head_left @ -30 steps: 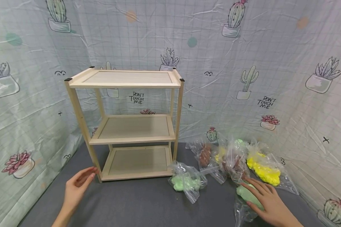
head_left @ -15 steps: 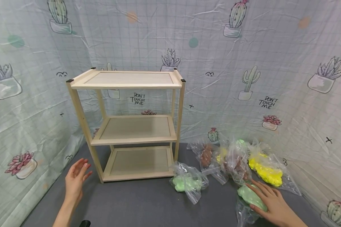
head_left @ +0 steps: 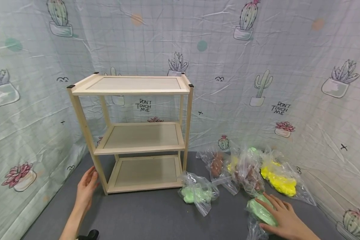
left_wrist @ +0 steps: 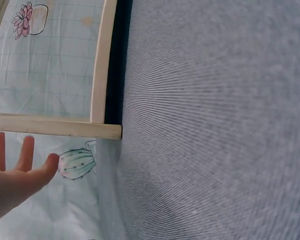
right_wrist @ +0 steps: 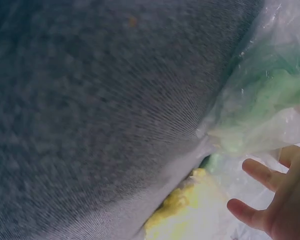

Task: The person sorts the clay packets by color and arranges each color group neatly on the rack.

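Cactus-print cloth (head_left: 216, 53), behind; grey table (head_left: 156, 213), below. Rack (head_left: 144, 136), one, three shelves, left of centre, upright, long side running left to right. Left hand (head_left: 85, 190), lower left, loosely spread just beside the rack's front-left leg, contact unclear. Right hand (head_left: 283, 216), lower right, fingers spread on a green bag (head_left: 259, 210), partly covered, its lump slanting upper left to lower right, plastic cut off below. Second green bag (head_left: 196, 194), lower centre. Other bags (head_left: 247, 171), right, tangled, count unclear
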Motion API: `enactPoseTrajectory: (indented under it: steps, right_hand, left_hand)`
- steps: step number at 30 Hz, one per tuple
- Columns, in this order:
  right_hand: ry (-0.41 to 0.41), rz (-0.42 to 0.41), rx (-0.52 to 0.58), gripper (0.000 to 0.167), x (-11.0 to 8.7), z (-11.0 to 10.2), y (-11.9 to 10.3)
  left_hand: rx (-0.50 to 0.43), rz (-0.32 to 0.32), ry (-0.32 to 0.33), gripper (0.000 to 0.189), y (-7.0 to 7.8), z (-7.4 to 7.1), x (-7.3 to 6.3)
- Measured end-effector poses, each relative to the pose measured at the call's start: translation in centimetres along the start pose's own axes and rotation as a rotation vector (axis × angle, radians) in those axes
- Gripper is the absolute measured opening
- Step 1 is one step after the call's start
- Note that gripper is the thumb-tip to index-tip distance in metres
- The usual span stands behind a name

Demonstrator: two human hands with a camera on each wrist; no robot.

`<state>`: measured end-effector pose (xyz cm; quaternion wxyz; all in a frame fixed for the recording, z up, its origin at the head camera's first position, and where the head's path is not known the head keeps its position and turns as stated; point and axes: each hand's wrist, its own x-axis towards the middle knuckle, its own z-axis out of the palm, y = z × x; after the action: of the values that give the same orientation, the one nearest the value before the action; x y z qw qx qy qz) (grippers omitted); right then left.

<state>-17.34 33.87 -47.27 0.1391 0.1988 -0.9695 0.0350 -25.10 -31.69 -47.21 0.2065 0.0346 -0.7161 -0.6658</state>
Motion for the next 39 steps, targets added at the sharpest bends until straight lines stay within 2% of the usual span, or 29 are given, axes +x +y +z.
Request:
enactPoseTrajectory:
  steps: [3, 8, 10, 16, 19, 22, 27, 30, 35, 39]
  right_hand:
    - [-0.006, -0.008, 0.002, 0.069, 0.0, 0.3, 0.0]
    - [-0.017, -0.004, 0.006, 0.07, 0.0, 0.5, -0.2]
    - [-0.026, 0.004, 0.006, 0.07, 0.0, 0.5, -0.3]
    - [-0.057, 0.023, 0.015, 0.068, 0.0, 0.2, -0.6]
    - [-0.056, 0.021, 0.012, 0.068, 0.0, 0.2, -0.7]
    - [-0.048, 0.012, 0.006, 0.067, 0.0, 0.2, -0.7]
    - [-0.047, -0.008, -0.013, 0.066, 0.2, 0.2, -0.8]
    - [-0.051, -0.019, -0.023, 0.064, 0.4, 0.3, -0.8]
    - [-0.045, -0.033, -0.027, 0.057, 0.8, 0.2, -0.8]
    - [-0.058, -0.032, -0.031, 0.05, 0.9, 0.0, -0.8]
  left_hand:
    - [-0.048, 0.046, -0.052, 0.048, -1.1, -0.3, 0.3]
    - [-0.123, 0.166, -0.2, 0.046, -2.8, -0.7, 1.0]
    - [-0.141, 0.177, -0.227, 0.047, -3.1, -0.7, 1.1]
    - [-0.128, 0.137, -0.168, 0.049, -4.0, -0.5, 1.4]
    - [-0.121, 0.143, -0.184, 0.053, -3.6, -0.4, 1.2]
    - [-0.094, 0.151, -0.196, 0.054, -2.2, -0.2, 0.5]
    - [-0.079, 0.165, -0.183, 0.041, 0.5, 0.5, -0.8]
    - [-0.06, 0.159, -0.162, 0.032, 1.3, 0.8, -1.2]
    - [0.028, 0.171, -0.126, 0.025, 1.5, 0.9, -1.2]
    - [0.048, 0.23, -0.127, 0.023, 1.2, 0.8, -0.8]
